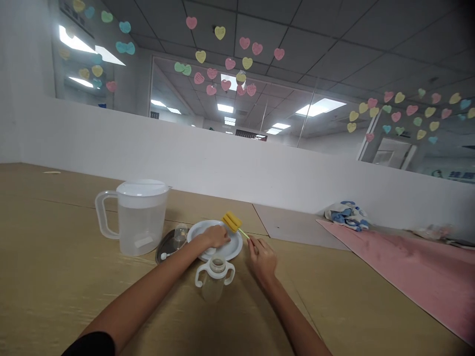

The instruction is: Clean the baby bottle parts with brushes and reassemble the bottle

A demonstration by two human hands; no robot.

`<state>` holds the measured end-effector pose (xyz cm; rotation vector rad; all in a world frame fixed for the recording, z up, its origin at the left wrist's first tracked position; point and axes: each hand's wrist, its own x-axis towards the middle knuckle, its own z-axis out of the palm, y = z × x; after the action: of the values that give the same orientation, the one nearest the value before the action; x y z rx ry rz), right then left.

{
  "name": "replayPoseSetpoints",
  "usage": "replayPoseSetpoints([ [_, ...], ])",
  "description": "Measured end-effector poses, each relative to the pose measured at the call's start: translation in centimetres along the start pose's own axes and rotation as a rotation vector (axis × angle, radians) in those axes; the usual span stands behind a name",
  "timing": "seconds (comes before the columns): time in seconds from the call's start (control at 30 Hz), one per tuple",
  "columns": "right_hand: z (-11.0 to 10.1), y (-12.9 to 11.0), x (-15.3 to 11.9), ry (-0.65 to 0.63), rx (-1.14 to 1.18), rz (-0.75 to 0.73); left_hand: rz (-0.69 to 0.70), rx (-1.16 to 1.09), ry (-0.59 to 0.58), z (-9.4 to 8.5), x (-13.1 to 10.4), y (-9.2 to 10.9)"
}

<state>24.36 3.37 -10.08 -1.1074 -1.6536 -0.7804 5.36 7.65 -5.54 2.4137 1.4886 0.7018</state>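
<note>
My right hand (262,257) is closed around the thin pale-green handle of a bottle brush (232,221); its yellow sponge head is tilted up over the right rim of a white plate (237,251). Over that plate is my left hand (218,236), fingers curled down; whatever they hold, if anything, is hidden. Part of a small white piece (210,251) shows below my left wrist. Closer to me a clear baby bottle (213,289) with two white handles stands upright, its mouth uncovered. Left of the plate, a dark oval tray (160,249) carries a clear dome cap (181,233) and a small white-ended part (164,256).
A large translucent lidded jug (143,222) stands at the left, handle pointing left. Pink cloth (408,267) covers the right side, with a crumpled blue-and-white cloth (348,216) by the wall. A low white wall (208,168) bounds the brown tabletop (74,277).
</note>
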Motion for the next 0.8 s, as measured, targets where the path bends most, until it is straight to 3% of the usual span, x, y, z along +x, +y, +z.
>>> replayPoseSetpoints([
  [0.07,-0.1,0.0,0.1,0.003,0.006,0.02,-0.009,-0.005,-0.093,0.6,0.4,0.3],
  [0.17,-0.1,0.0,0.2,0.013,0.014,0.041,0.0,-0.048,-0.078,0.3,0.1,0.1],
  [0.4,-0.2,-0.8,0.1,0.028,0.134,0.047,0.001,-0.287,0.236,-2.6,-2.2,-1.5],
  [0.57,-0.1,-1.1,-0.1,-0.008,0.149,-0.023,-0.064,-0.759,0.405,-2.8,-5.5,-4.7],
  [0.63,0.0,-0.9,-0.2,-0.023,0.138,-0.024,-0.14,-0.693,0.515,-3.0,-7.1,-6.5],
  [0.7,0.2,-0.7,-0.3,-0.033,0.131,-0.023,-0.198,-0.441,0.566,-3.3,-8.5,-8.1],
  [0.8,0.3,-0.5,-0.4,-0.031,0.122,-0.033,-0.277,-0.025,0.423,-3.5,-9.5,-9.6],
])
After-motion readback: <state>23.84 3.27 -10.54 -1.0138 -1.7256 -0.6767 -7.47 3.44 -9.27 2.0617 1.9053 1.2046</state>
